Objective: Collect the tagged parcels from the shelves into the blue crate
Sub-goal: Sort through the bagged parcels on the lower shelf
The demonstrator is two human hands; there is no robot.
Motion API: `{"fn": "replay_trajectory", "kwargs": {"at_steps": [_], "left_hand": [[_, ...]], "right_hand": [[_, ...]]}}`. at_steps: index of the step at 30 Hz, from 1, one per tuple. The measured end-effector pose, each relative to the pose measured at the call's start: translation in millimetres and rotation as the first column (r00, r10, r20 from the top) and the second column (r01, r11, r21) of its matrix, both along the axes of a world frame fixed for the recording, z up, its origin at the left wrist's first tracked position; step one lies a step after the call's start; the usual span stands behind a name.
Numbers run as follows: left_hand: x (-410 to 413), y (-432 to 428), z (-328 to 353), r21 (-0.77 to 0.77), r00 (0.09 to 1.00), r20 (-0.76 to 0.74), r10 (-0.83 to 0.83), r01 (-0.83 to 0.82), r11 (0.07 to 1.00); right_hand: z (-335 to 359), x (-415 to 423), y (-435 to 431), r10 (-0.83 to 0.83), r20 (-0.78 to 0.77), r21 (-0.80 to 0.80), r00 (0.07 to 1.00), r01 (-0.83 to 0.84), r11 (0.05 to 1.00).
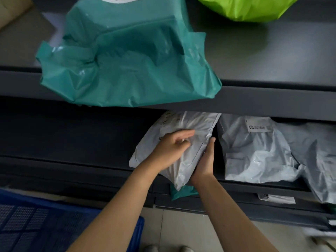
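A white plastic parcel point(192, 124) with a printed label near its top lies tilted on the middle shelf, its lower corner past the shelf edge. My left hand point(171, 146) lies on top of it with fingers loosely bent. Along the parcel's right edge, my right hand point(206, 160) holds it from the side and below. The blue crate point(36, 220) sits on the floor at the lower left.
A large teal parcel point(127, 57) overhangs the upper shelf's front edge point(272, 100). A lime-green parcel point(245, 8) lies at the top right. Grey parcels point(254, 151) fill the middle shelf to the right. A teal corner point(181, 192) shows on a lower shelf.
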State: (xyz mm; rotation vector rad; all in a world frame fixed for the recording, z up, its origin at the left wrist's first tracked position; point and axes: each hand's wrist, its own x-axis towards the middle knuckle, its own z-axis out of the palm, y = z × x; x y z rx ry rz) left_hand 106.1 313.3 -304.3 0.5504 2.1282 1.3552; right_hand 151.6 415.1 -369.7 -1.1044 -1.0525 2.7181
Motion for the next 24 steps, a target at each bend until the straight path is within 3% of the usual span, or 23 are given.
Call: {"fn": "replay_trajectory", "kwargs": {"at_steps": [4,7,9,11,14,18,24], "left_hand": [[-11,5,4,0.057,0.999,-0.006,0.049,-0.049,0.997],[-43,-10,5,0.156,0.909,-0.059,0.413,-0.400,0.903],[-63,-26,-6,0.105,0.836,-0.085,0.542,-0.533,0.839],[-77,-38,-27,-0.061,0.849,-0.044,0.527,-0.529,0.847],[-83,-42,-55,-0.216,0.857,0.162,0.489,-0.453,0.865],[-66,-37,-69,-0.253,0.894,0.221,0.390,-0.334,0.908],[-60,-43,-76,-0.163,0.876,0.270,0.399,-0.367,0.916]], "right_hand": [[2,4,13,0.033,0.041,0.087,0.999,-0.037,0.996],[0,5,29,0.014,0.112,0.195,0.994,-0.036,0.980],[-17,4,46,-0.066,0.114,0.277,0.991,0.032,0.960],[-8,10,45,-0.074,0.133,0.351,0.988,0.023,0.936],[-1,14,38,-0.070,0.185,0.450,0.980,-0.021,0.893],[-10,10,28,-0.083,0.183,0.518,0.980,-0.024,0.855],[-17,4,13,-0.029,0.178,0.565,0.984,-0.078,0.821]]}}
